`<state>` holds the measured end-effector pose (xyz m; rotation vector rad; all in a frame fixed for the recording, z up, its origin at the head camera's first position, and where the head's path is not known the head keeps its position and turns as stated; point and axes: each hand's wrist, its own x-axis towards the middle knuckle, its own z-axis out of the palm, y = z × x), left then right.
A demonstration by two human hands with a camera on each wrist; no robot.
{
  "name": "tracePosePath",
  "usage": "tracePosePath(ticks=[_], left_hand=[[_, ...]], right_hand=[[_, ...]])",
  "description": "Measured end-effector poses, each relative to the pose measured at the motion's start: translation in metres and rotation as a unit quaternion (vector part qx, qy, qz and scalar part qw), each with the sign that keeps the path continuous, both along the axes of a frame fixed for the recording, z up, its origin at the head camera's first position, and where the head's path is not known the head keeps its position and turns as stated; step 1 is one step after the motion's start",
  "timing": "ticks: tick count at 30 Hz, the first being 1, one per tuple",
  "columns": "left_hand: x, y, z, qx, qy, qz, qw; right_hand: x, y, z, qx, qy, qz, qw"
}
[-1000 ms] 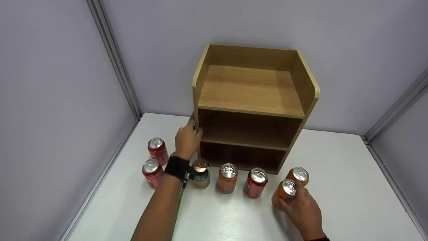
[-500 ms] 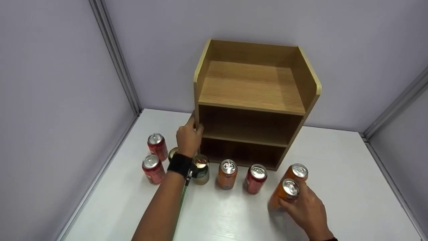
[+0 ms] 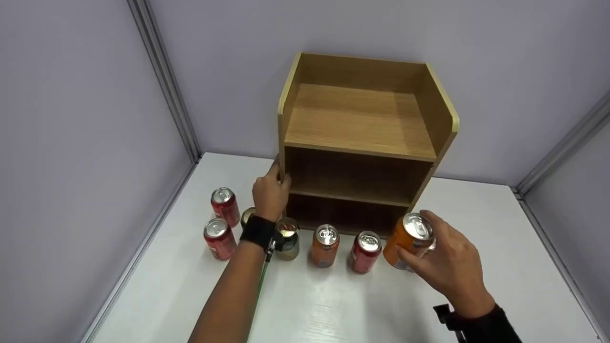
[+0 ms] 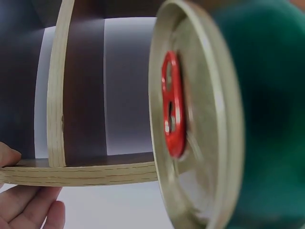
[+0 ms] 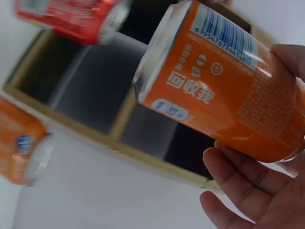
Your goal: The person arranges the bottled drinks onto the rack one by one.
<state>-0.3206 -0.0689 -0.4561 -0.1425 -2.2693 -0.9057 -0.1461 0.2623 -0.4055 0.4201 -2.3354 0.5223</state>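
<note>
My left hand (image 3: 270,196) grips the left side panel of a small wooden shelf unit (image 3: 362,114), thumb in front and fingers behind. In my right hand (image 3: 455,264) is an orange soda can (image 3: 401,244), held upright between thumb and fingers over the table at the shelf's right front corner. The right wrist view shows its barcode side. A second orange can is mostly hidden behind it. Close by the left wrist stands a green can (image 3: 287,243); its lid with a red pull tab (image 4: 173,105) looms large in the left wrist view.
In front of the shelf stand another orange can (image 3: 324,252) and a red can (image 3: 364,257). Two red cans (image 3: 220,243) are at the left, with a gold-topped can (image 3: 248,215) partly behind the left wrist. Grey-white panels wall the white table (image 3: 324,309).
The right hand has lifted the orange can off the table and moved it up toward the shelf. The left hand keeps its grip on the side panel. The view has shifted slightly.
</note>
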Motion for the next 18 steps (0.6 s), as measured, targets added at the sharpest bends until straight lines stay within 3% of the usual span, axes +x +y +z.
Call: tracePosePath(ticks=[9,18], left_hand=[[0.003,0.003,-0.002,-0.025,-0.002,0.023,0.9994],[0.008,0.005,-0.005,-0.024,-0.002,0.03,0.9993]], right_hand=[[-0.034,-0.022,0.068,-0.008,0.035,0.055,0.9978],[-0.063,-0.063,0.127,-0.044,0.017,0.136,0.9896]])
